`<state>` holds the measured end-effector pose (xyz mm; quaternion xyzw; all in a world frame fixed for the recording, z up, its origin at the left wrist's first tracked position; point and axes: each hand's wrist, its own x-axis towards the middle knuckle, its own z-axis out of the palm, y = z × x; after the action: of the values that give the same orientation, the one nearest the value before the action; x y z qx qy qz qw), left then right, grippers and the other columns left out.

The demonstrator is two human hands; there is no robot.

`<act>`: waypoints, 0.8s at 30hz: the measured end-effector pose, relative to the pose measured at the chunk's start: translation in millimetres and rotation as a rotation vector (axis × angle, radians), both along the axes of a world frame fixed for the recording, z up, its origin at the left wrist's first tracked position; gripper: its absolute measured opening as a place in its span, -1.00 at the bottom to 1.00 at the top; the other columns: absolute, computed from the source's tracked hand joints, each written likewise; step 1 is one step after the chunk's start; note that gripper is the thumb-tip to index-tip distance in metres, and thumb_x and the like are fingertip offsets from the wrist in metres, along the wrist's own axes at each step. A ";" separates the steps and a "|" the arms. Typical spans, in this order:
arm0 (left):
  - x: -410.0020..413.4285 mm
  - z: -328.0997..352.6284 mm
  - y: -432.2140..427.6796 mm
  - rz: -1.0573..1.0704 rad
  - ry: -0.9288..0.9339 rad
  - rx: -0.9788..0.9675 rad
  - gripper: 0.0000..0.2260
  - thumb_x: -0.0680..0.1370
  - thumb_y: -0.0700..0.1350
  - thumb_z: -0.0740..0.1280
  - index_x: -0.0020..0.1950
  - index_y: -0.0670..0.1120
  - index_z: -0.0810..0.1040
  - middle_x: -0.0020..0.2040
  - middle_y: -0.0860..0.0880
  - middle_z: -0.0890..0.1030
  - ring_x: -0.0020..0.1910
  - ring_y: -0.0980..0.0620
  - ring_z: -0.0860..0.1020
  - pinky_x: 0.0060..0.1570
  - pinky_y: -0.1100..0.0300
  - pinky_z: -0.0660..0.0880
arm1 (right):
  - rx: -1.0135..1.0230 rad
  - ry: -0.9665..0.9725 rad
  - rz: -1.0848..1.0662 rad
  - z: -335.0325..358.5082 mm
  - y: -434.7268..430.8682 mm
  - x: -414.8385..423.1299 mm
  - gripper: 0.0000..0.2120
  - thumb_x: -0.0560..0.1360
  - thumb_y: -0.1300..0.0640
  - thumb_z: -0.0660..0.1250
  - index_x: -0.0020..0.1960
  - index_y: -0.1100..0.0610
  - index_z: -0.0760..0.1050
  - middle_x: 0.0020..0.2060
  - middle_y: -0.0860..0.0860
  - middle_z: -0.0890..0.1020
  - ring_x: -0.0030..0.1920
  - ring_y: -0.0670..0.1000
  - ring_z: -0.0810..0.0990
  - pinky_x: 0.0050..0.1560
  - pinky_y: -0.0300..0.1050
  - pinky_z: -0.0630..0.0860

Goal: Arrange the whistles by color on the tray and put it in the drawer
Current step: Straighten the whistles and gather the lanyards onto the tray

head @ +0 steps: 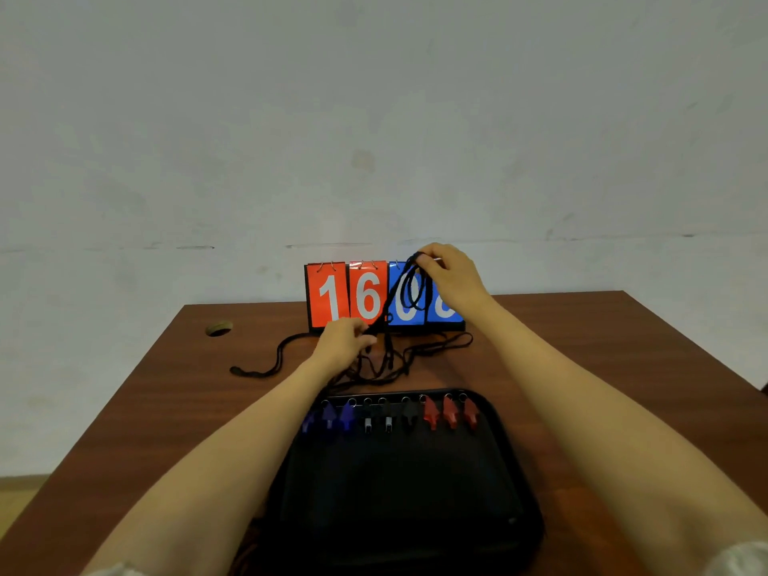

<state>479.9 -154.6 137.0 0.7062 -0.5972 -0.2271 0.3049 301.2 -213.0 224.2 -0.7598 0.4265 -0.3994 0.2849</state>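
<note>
1. Nine in all, counting the whistles [388,421] in the head view: lying in one row along the far rim of the black tray [415,492] at lower centre, running blue, black, red from left to right.
2. Pinching looped black cords [409,286] with the right hand [451,280] at centre frame, raised in front of the blue cards of the scoreboard [332,297].
3. Gripping more of the cords low over the table [582,347] with the left hand [345,340], fingers curled round them.
4. Risking a snag: with the tangle trailing back toward the whistle rings, tugging hard is likely to drag whistles out of colour order.
5. Risking a knock to the scoreboard, it being just behind both hands.
6. Showing no drawer anywhere.
</note>
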 end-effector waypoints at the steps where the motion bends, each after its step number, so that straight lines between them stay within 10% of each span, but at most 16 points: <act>1: 4.1 -0.7 1.2 0.026 -0.015 -0.003 -0.83 0.55 -0.10 0.33 0.03 -0.19 0.55 -0.11 -0.09 0.56 -0.13 -0.02 0.50 -0.14 0.18 0.41 | 0.001 -0.006 -0.009 0.3 -1.1 -2.2 -0.77 0.62 0.15 0.14 0.13 0.21 0.53 0.13 0.11 0.52 0.03 -0.03 0.46 0.04 -0.22 0.33; 14: 45.8 -4.9 24.0 0.372 -0.211 0.163 -0.76 0.53 -0.16 0.25 0.16 -0.21 0.50 0.11 -0.18 0.49 -0.14 -0.11 0.46 -0.18 0.10 0.40 | 0.052 -0.073 -0.149 -17.4 -4.8 -11.6 -0.74 0.62 0.15 0.14 0.13 0.26 0.53 0.11 0.16 0.53 -0.02 -0.02 0.46 -0.06 -0.27 0.34; 24: 2.8 3.4 4.5 0.000 -0.210 0.019 -0.28 0.40 0.01 0.49 0.47 -0.05 0.26 0.44 -0.09 0.35 0.43 -0.13 0.29 0.41 -0.09 0.27 | 0.081 -0.051 0.020 -9.8 2.1 8.3 -0.83 0.61 0.13 0.16 0.02 0.14 0.51 0.06 0.14 0.59 0.09 0.08 0.54 0.15 -0.06 0.45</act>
<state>482.8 -150.0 140.4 0.7290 -0.6238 -0.1576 0.2339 309.6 -210.9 214.4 -0.7414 0.4275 -0.3982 0.3302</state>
